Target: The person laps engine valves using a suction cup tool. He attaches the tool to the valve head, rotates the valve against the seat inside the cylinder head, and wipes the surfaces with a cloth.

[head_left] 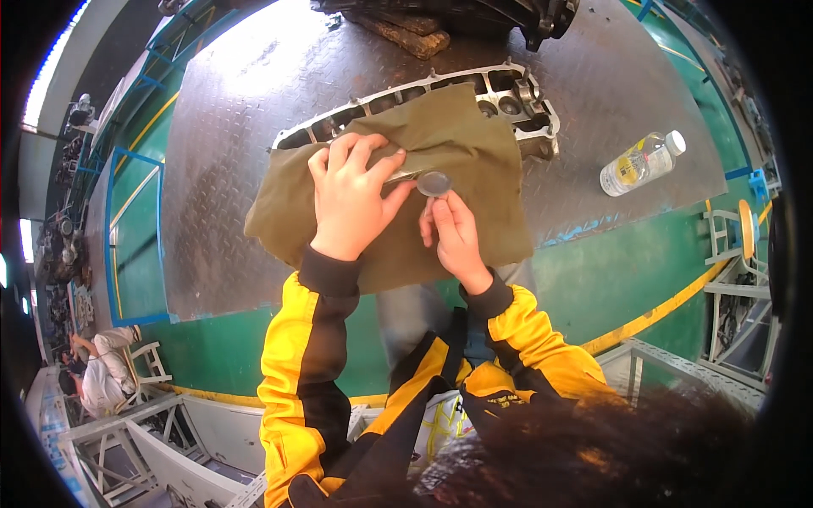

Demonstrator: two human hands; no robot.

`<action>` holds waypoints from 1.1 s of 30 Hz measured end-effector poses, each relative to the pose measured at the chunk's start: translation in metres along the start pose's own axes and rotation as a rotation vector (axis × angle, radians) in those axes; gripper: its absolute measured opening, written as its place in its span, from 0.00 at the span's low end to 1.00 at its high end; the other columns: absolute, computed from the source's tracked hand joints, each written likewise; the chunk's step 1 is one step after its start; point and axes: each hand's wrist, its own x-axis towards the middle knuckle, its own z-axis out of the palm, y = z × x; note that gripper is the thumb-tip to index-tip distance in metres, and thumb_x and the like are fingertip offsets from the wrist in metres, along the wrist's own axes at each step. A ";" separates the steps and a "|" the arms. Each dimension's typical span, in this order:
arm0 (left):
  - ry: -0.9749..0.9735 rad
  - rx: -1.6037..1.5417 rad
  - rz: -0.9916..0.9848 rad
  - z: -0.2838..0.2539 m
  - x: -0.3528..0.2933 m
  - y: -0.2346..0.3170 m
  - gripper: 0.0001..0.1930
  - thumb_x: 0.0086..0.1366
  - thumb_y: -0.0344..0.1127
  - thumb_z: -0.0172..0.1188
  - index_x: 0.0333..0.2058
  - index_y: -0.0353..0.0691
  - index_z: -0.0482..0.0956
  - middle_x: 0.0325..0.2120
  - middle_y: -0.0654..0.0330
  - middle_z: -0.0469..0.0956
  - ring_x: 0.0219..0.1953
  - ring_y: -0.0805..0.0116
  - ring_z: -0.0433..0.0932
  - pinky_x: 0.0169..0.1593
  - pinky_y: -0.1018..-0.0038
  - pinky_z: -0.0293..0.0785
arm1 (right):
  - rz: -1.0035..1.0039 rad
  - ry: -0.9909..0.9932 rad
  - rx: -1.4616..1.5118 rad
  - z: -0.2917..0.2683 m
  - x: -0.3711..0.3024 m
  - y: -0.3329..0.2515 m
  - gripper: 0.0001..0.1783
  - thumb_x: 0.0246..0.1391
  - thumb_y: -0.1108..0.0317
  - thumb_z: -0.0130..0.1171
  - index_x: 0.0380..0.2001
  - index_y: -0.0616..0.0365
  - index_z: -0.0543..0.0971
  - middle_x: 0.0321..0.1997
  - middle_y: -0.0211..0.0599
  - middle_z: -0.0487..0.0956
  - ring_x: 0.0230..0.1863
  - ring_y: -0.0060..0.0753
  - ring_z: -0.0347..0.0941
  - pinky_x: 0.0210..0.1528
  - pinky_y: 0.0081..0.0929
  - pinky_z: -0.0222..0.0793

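An engine valve [434,184] with a round grey head and a thin stem lies across my two hands, above an olive-green cloth [474,127]. My left hand [349,199] has its fingers bent around the stem, which shows between thumb and fingers. With thumb and fingertips, my right hand [456,230] pinches the rim of the valve's head from below. Beneath the cloth is a metal cylinder head [546,127]; its far edge and right end stick out, with several round openings, while the rest is covered.
All this rests on a dark tread-plate table [216,195]. To the right a clear plastic bottle [642,163] with a white cap lies on its side. A large dark machine part [500,17] sits on wooden blocks [402,35] at the far side. A seated person [106,368] is at far left.
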 end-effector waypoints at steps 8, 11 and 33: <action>-0.001 0.018 0.005 0.000 0.000 -0.004 0.18 0.52 0.43 0.78 0.43 0.51 0.89 0.50 0.67 0.81 0.57 0.59 0.74 0.58 0.57 0.62 | 0.027 0.021 0.017 0.006 0.003 0.005 0.14 0.79 0.63 0.47 0.46 0.63 0.76 0.22 0.29 0.74 0.20 0.17 0.66 0.25 0.21 0.64; 0.033 -0.021 0.007 0.000 -0.004 0.000 0.19 0.51 0.41 0.78 0.43 0.51 0.90 0.50 0.67 0.82 0.57 0.60 0.74 0.58 0.57 0.62 | -0.159 0.012 0.085 0.010 -0.007 -0.009 0.14 0.78 0.63 0.47 0.44 0.62 0.76 0.22 0.29 0.75 0.20 0.17 0.67 0.25 0.21 0.64; 0.031 0.001 0.016 0.000 -0.001 -0.003 0.19 0.52 0.43 0.78 0.44 0.51 0.89 0.50 0.67 0.81 0.57 0.60 0.74 0.59 0.56 0.62 | -0.175 -0.029 -0.013 0.003 -0.004 -0.003 0.13 0.78 0.64 0.46 0.40 0.61 0.74 0.22 0.29 0.75 0.21 0.16 0.67 0.25 0.20 0.63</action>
